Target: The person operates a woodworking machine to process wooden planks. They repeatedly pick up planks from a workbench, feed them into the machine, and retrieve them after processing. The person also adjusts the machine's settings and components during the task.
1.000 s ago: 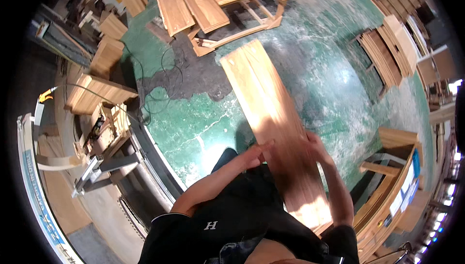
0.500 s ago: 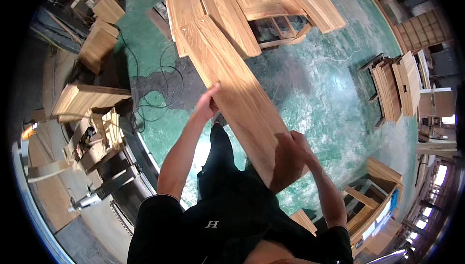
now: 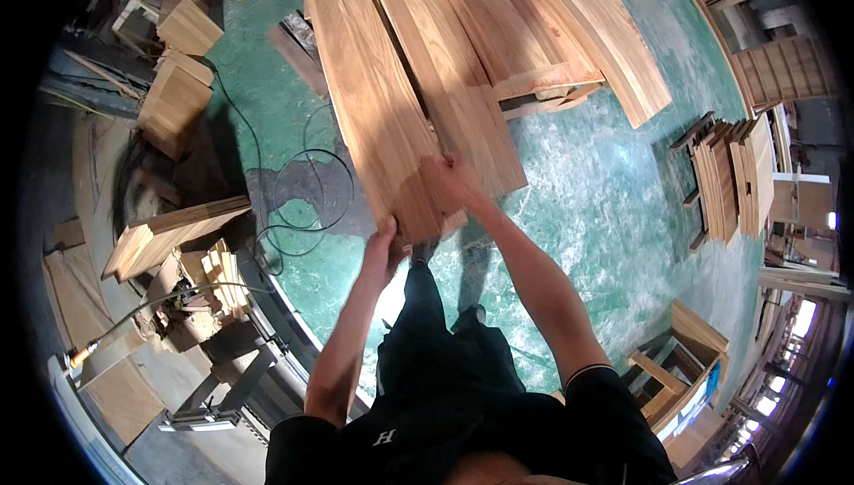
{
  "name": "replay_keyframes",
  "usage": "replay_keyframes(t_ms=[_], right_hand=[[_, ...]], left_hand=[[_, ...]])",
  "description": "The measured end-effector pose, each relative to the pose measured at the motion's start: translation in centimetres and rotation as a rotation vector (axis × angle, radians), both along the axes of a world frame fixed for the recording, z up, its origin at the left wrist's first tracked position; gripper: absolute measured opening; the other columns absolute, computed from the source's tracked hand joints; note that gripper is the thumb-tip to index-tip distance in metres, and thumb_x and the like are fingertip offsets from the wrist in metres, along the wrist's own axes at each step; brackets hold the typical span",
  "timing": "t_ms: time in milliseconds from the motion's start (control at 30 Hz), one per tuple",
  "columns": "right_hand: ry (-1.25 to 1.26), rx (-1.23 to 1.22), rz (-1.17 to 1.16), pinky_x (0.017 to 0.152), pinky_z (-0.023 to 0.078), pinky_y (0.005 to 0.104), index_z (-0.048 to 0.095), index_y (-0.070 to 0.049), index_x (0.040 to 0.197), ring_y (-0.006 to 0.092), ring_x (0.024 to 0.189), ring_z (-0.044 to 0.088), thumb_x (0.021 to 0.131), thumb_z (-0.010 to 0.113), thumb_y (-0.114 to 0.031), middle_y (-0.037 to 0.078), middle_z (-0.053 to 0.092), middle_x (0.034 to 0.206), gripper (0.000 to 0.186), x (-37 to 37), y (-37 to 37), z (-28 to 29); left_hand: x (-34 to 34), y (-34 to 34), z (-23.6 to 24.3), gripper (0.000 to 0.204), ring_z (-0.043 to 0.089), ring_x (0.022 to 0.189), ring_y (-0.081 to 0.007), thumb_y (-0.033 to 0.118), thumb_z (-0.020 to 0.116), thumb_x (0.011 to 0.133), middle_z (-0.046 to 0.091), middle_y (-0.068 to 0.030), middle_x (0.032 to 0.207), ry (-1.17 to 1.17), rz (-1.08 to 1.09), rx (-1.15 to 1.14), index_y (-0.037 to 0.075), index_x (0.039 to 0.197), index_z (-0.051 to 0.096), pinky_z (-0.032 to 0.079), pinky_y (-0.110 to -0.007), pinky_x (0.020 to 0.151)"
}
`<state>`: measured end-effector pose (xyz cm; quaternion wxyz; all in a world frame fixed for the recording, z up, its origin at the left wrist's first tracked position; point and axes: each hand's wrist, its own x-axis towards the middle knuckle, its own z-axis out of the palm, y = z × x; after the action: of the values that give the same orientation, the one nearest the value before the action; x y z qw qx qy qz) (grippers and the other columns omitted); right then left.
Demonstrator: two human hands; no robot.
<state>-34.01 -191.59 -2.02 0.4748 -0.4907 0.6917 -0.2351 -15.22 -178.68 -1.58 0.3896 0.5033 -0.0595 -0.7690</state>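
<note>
A long wooden board (image 3: 360, 76) lies among several other planks (image 3: 525, 31) on a low wooden frame (image 3: 543, 107) in front of me, pointing away from my body. My left hand (image 3: 386, 245) grips its near left corner, thumb on top and the other fingers mostly hidden. My right hand (image 3: 452, 181) holds the board’s right edge a little farther up, beside the neighbouring plank. The board’s near end is over my legs.
A looped hose (image 3: 316, 182) lies on the green floor (image 3: 605, 245). Stacked panels (image 3: 178, 107) and offcuts (image 3: 222, 285) stand at the left beside a metal machine (image 3: 213, 396). Panel racks (image 3: 729, 182) and an open wooden cabinet (image 3: 676, 378) are at the right.
The board has moved forward, away from my body, onto the frame among the other planks. My right hand has moved up and left, and my left hand now sits at the near end.
</note>
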Motion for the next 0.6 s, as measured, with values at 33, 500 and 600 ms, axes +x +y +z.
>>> replay_keyframes(t_ms=[33,500,600], right_hand=[[0.062,-0.076,-0.014,0.073,0.047,0.0410,0.058,0.006,0.097,0.0340,0.082,0.061,0.084,0.054,-0.037,0.023,0.062,0.084,0.045,-0.6,-0.7,-1.4],[0.472,0.107,-0.131,0.083,0.046,0.0407,0.057,0.001,0.109,0.0359,0.099,0.058,0.083,0.058,-0.032,0.023,0.060,0.103,0.042,-17.9,4.0,-5.9],[0.368,0.146,-0.166,0.077,0.048,0.0416,0.061,0.003,0.099,0.0344,0.091,0.062,0.084,0.056,-0.035,0.022,0.064,0.092,0.041,-16.7,3.6,-5.4]], left_hand=[[0.3,-2.1,-0.4,0.042,0.056,0.081,-0.0106,0.045,0.058,0.086,0.058,-0.0004,0.095,-0.007,0.012,0.000,0.011,0.110,0.053,0.050,-0.024,0.068],[-4.5,-0.8,-6.3,0.029,0.057,0.076,-0.0171,0.033,0.061,0.087,0.054,-0.0037,0.081,0.224,-0.268,0.308,0.005,0.091,0.052,0.053,-0.039,0.081],[-9.2,-4.6,-8.3,0.036,0.051,0.084,-0.0128,0.034,0.062,0.087,0.053,-0.0015,0.093,0.093,-0.288,0.059,0.003,0.100,0.050,0.049,-0.033,0.080]])
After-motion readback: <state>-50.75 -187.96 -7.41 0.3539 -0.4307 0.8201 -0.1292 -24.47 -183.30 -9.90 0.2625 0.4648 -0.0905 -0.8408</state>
